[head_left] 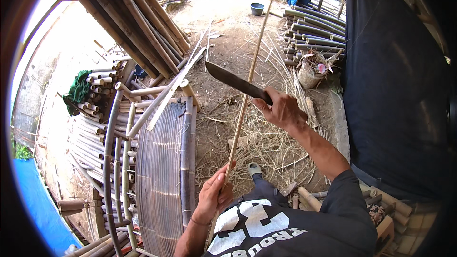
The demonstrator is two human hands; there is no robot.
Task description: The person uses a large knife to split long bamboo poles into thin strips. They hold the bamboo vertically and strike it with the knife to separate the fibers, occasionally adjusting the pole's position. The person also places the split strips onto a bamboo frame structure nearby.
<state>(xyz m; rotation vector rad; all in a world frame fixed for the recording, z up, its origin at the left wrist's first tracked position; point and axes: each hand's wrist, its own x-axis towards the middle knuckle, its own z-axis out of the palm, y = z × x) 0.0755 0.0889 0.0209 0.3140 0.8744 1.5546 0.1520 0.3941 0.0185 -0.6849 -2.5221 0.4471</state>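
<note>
My left hand (214, 195) grips the lower part of a long thin bamboo strip (247, 85) that slants up and away from me toward the top of the view. My right hand (281, 107) is closed around the handle of a dark machete (235, 82). The blade points up and left and lies across the strip about halfway along it. I wear a dark shirt with white print, and one foot in a grey sandal (254, 169) shows between my hands.
A curved bamboo frame with flat slats (164, 162) stands at my left. Bundles of cut bamboo tubes (97, 97) lie beyond it, long poles (138, 19) lean at the top left, more poles (312, 31) are stacked at right. Shavings (266, 147) cover the dirt; a dark sheet (395, 90) hangs right.
</note>
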